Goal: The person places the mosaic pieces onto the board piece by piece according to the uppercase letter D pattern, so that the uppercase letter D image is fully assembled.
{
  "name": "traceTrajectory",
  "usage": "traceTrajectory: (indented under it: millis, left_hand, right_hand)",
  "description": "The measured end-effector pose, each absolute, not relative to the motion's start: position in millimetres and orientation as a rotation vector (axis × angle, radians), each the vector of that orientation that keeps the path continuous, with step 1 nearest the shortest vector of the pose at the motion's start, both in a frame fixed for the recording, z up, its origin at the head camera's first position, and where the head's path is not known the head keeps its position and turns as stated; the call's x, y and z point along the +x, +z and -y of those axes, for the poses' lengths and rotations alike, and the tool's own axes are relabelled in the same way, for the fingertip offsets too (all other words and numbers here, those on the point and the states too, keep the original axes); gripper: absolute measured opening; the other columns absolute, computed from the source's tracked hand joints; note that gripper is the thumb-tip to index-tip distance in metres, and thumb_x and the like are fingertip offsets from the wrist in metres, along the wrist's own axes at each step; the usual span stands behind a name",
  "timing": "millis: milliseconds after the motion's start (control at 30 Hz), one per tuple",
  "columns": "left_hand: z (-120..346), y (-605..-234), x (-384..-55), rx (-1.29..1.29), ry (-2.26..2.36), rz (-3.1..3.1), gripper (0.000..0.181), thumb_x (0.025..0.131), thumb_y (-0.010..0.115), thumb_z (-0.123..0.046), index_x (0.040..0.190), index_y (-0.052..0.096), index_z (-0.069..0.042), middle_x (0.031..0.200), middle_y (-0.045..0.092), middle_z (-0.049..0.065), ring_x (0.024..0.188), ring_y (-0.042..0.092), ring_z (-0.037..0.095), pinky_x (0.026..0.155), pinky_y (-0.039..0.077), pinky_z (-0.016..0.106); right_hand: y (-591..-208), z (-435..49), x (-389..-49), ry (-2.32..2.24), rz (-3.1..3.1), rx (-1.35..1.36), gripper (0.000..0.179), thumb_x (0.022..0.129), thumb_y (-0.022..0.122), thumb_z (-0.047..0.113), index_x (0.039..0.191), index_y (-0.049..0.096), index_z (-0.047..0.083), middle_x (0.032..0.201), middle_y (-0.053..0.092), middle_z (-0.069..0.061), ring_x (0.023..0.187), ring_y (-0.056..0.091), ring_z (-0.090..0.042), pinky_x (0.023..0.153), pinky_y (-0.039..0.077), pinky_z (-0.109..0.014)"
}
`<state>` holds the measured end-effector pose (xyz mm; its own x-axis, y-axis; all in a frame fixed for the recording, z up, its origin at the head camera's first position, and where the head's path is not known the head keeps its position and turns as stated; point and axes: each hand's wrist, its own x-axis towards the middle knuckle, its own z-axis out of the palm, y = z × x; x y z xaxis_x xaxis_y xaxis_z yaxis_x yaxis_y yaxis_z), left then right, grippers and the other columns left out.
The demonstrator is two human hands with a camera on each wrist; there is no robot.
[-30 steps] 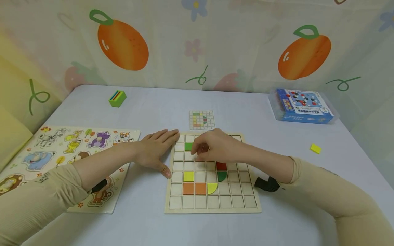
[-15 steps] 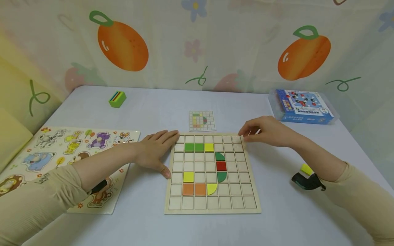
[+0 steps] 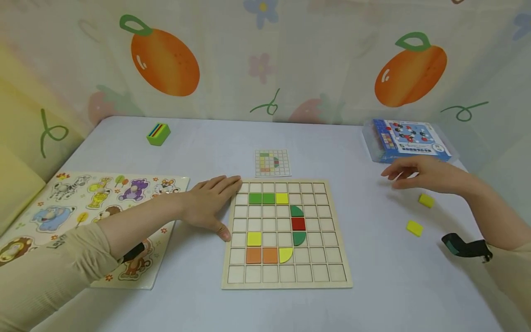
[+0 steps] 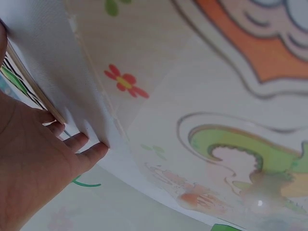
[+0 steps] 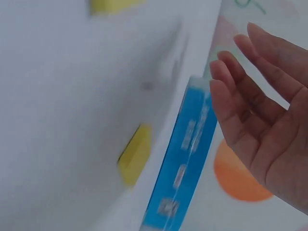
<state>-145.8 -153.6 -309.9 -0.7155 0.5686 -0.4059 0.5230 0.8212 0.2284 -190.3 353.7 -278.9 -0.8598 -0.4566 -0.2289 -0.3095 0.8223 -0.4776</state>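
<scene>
A wooden grid board (image 3: 319,272) lies in the middle of the table in the head view. Set in its cells are green squares (image 3: 262,198), yellow squares (image 3: 281,198), orange squares (image 3: 262,255), a red square (image 3: 298,224) and quarter-round pieces (image 3: 296,211) in green and yellow. My left hand (image 3: 207,205) lies with spread fingers along the board's left edge, its fingertips touching the upper corner. Over the table's right side hovers my right hand (image 3: 427,174), fingers loosely bent and holding nothing, as the right wrist view confirms. Below it lie two yellow square tiles (image 3: 426,200), apart from each other.
A small card (image 3: 272,163) printed with a coloured grid lies behind the board. An animal puzzle board (image 3: 174,184) is under my left forearm. At the back stand a green block (image 3: 158,134) with coloured stripes and a blue box (image 3: 410,140), close behind my right hand.
My right hand has left the board's upper rows and travelled right, uncovering the green and yellow squares there. Both loose yellow tiles now show beside the forearm. My left hand stays put.
</scene>
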Motion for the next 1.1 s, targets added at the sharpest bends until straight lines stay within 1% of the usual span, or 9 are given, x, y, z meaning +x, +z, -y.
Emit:
traceTrajectory:
  millis: [67,267,333,533,633,767,833,967,1100]
  left_hand:
    - [153.7,-310.0,-145.6,0.81,0.137,-2.537,0.13,0.069,0.07,-0.074,0.16,0.005,-0.008,0.169,0.001,0.013,0.154,0.007,0.046,0.119,0.018,0.069]
    - [153.9,-310.2,-145.3,0.813,0.149,-2.531,0.13,0.07,0.07,-0.074,0.16,0.004,-0.008,0.169,0.001,0.013,0.154,0.006,0.046,0.119,0.017,0.068]
    - [153.9,-310.2,-145.4,0.814,0.151,-2.531,0.13,0.07,0.071,-0.073,0.16,0.004,-0.008,0.169,0.001,0.013,0.154,0.006,0.047,0.119,0.017,0.068]
    - [154.1,-309.9,-145.6,0.808,0.148,-2.532,0.13,0.07,0.071,-0.073,0.16,0.004,-0.008,0.169,0.001,0.013,0.154,0.005,0.046,0.12,0.016,0.068]
    - [154.1,-309.3,-145.6,0.794,0.154,-2.526,0.13,0.07,0.071,-0.073,0.16,0.003,-0.009,0.169,0.0,0.012,0.154,0.004,0.045,0.12,0.014,0.068]
    - [153.9,-308.7,-145.6,0.784,0.156,-2.521,0.13,0.07,0.071,-0.073,0.16,0.002,-0.01,0.169,-0.001,0.011,0.155,0.003,0.044,0.121,0.013,0.067]
    - [153.9,-308.5,-145.6,0.784,0.153,-2.522,0.13,0.07,0.071,-0.073,0.16,0.002,-0.01,0.169,-0.001,0.011,0.155,0.003,0.044,0.121,0.014,0.067]
    - [153.7,-308.3,-145.4,0.787,0.153,-2.521,0.13,0.07,0.071,-0.072,0.16,0.002,-0.009,0.169,-0.001,0.011,0.154,0.003,0.045,0.12,0.014,0.067]
    - [153.7,-308.2,-145.4,0.791,0.153,-2.523,0.13,0.07,0.072,-0.072,0.16,0.003,-0.008,0.169,-0.001,0.012,0.154,0.003,0.045,0.12,0.014,0.068]
  right_hand:
    - [-281.6,-366.2,-192.0,-0.596,-2.683,-0.554,0.026,0.093,0.069,0.02,0.118,0.069,0.015,0.112,0.071,-0.002,0.09,0.062,0.008,0.075,0.054,-0.016]
    - [-288.9,-396.4,-197.3,-0.606,-2.664,-0.523,0.022,0.093,0.067,0.016,0.114,0.07,0.011,0.1,0.07,0.005,0.084,0.062,0.0,0.071,0.053,-0.017]
    - [-291.0,-404.4,-198.5,-0.607,-2.646,-0.514,0.021,0.094,0.067,0.016,0.114,0.07,0.011,0.098,0.069,0.008,0.085,0.06,0.001,0.071,0.053,-0.017]
    - [-296.8,-420.1,-200.0,-0.577,-2.551,-0.524,0.024,0.094,0.064,0.019,0.117,0.069,0.013,0.106,0.067,0.014,0.091,0.058,0.004,0.075,0.053,-0.017]
    - [-299.2,-425.1,-201.1,-0.593,-2.485,-0.532,0.026,0.093,0.062,0.017,0.118,0.067,0.011,0.105,0.067,0.012,0.09,0.058,-0.001,0.075,0.051,-0.018]
    - [-301.7,-430.5,-202.7,-0.662,-2.403,-0.502,0.031,0.088,0.067,0.011,0.118,0.065,0.005,0.101,0.065,0.008,0.088,0.056,-0.009,0.075,0.05,-0.018]
    - [-302.7,-433.4,-203.3,-0.691,-2.368,-0.483,0.036,0.085,0.07,0.007,0.12,0.063,0.004,0.101,0.063,0.007,0.088,0.054,-0.011,0.075,0.05,-0.019]
    - [-305.5,-438.1,-204.0,-0.72,-2.324,-0.482,0.04,0.081,0.071,0.003,0.12,0.061,0.005,0.099,0.059,0.006,0.089,0.051,-0.012,0.073,0.048,-0.02]
    - [-307.8,-439.5,-203.7,-0.752,-2.312,-0.52,0.037,0.08,0.071,0.002,0.116,0.064,0.008,0.096,0.057,0.006,0.087,0.05,-0.013,0.067,0.043,-0.023]
